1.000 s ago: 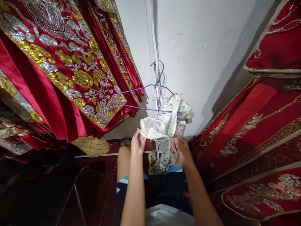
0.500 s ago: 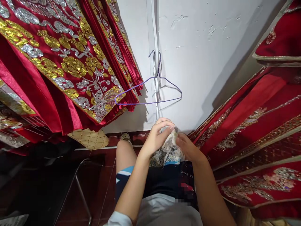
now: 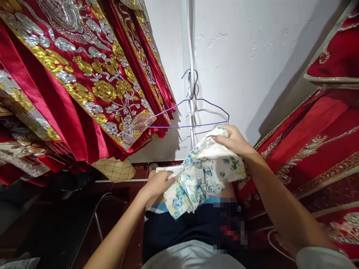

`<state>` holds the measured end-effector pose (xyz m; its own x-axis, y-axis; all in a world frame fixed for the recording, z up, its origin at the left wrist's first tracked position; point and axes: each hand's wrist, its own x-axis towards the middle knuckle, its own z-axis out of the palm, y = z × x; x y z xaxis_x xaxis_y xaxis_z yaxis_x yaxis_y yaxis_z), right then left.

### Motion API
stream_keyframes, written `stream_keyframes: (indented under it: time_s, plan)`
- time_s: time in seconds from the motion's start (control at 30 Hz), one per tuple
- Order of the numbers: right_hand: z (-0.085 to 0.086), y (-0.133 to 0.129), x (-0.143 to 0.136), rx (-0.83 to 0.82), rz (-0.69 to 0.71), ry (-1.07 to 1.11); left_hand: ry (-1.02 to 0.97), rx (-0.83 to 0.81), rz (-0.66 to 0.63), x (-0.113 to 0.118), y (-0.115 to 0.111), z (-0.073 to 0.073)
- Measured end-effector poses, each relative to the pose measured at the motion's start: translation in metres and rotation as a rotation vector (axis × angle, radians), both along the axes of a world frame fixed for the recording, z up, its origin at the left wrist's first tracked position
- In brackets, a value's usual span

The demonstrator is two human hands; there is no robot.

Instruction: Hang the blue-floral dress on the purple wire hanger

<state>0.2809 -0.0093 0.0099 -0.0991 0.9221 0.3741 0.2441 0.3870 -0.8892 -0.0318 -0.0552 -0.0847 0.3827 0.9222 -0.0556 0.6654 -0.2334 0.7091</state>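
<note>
A white floral cloth with blue and yellow flowers is stretched, bunched and slanting, between my two hands above my lap. It may be a garment, though its shape is too crumpled to tell. My left hand pinches its lower left edge, thumb on top. Higher up, my right hand grips its upper right part, the fingers partly hidden by the fabric. Just above the cloth hangs a bare purple wire hanger, hooked on a white strip against the wall.
Red clothes with gold and silver embroidery hang at the left. More red embroidered clothes hang at the right, close to my right forearm. A black chair stands at the lower left, and a pale wall is in front.
My hands have moved apart, the left down and left, the right up and right. The cloth, bunched up before, is now spread out between them.
</note>
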Motion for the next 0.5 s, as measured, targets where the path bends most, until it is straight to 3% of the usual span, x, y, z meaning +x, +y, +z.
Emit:
stream_keyframes:
  time_s: [0.07, 0.13, 0.27, 0.37, 0.5]
  plan:
    - [-0.001, 0.028, -0.001, 0.188, 0.036, -0.212, -0.078, 0.132, 0.134, -0.020, 0.010, 0.011]
    - [-0.008, 0.056, -0.008, 0.287, 0.008, -0.261, -0.229, 0.237, 0.223, -0.031, 0.019, 0.029]
    - [-0.028, 0.093, -0.023, 0.225, -0.043, -0.205, -0.470, 0.285, 0.315, -0.031, 0.029, 0.066]
    - [-0.037, 0.093, -0.025, 0.082, -0.100, -0.178, -0.474, 0.338, 0.292, -0.026, 0.032, 0.083]
    - [-0.036, 0.067, -0.010, 0.084, -0.212, -0.119, -0.430, 0.444, 0.219, -0.023, 0.033, 0.090]
